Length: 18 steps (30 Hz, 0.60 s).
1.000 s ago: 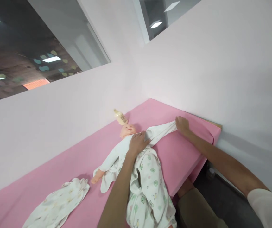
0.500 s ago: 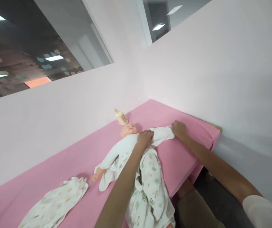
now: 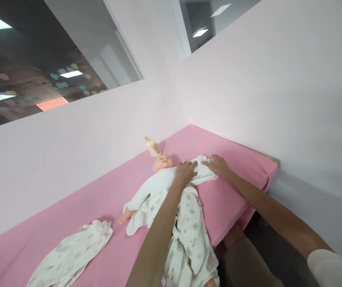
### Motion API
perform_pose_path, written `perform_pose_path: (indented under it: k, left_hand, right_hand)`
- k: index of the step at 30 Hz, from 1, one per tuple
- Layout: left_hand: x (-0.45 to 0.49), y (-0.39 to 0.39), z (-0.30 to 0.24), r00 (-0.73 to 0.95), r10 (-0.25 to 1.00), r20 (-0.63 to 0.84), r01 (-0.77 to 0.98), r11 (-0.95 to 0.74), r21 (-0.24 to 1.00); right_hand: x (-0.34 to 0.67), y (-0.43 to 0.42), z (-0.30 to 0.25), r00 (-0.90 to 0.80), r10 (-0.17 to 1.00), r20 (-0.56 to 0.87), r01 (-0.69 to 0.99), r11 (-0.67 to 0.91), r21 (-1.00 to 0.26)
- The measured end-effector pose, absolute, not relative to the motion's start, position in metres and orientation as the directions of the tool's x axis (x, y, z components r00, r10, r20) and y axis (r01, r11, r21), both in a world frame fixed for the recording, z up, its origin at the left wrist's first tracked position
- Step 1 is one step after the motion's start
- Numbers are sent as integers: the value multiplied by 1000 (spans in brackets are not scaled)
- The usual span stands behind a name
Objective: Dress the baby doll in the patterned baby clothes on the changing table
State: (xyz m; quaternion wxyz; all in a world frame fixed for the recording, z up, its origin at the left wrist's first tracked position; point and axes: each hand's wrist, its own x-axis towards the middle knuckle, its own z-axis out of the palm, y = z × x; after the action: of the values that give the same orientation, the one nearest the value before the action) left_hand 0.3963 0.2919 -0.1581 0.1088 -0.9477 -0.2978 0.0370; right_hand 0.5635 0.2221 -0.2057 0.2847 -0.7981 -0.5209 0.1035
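A baby doll (image 3: 162, 179) lies on its back in a white top, its face uncovered. Around its legs and under its body is a white baby garment (image 3: 192, 215) with a green print. My left hand (image 3: 185, 172) is closed round the doll's arm on the right side, near the shoulder. The garment's white sleeve (image 3: 201, 170) lies bunched between my two hands. At the outer end of that sleeve, my right hand (image 3: 217, 164) pinches the cloth. The doll's hand on that side is hidden.
A pink-covered table (image 3: 99, 199) meets white walls at the back corner. By the doll's head lies a cream bottle (image 3: 153, 146). Another printed white cloth (image 3: 72, 253) rests at the lower left. The table's edge (image 3: 233, 227) is at the lower right, above my leg.
My right hand has moved left, closer to my left hand. The sleeve, stretched out before, is now gathered up between them. My left hand has shifted slightly to the right.
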Motion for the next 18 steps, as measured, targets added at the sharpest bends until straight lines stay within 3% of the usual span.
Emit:
perform_pose_path:
  k: [8, 11, 18]
  left_hand:
    - [398, 290, -163, 822, 568, 39, 561, -798, -221]
    - [397, 287, -159, 819, 570, 66, 573, -807, -141]
    - [389, 286, -144, 668, 738, 102, 731, -675, 97]
  right_hand:
    - [569, 221, -207, 397, 907, 138, 834, -294, -467]
    - [575, 220, -206, 477, 866, 153, 818, -373, -437]
    - [586, 220, -207, 607, 780, 154, 756, -506, -416]
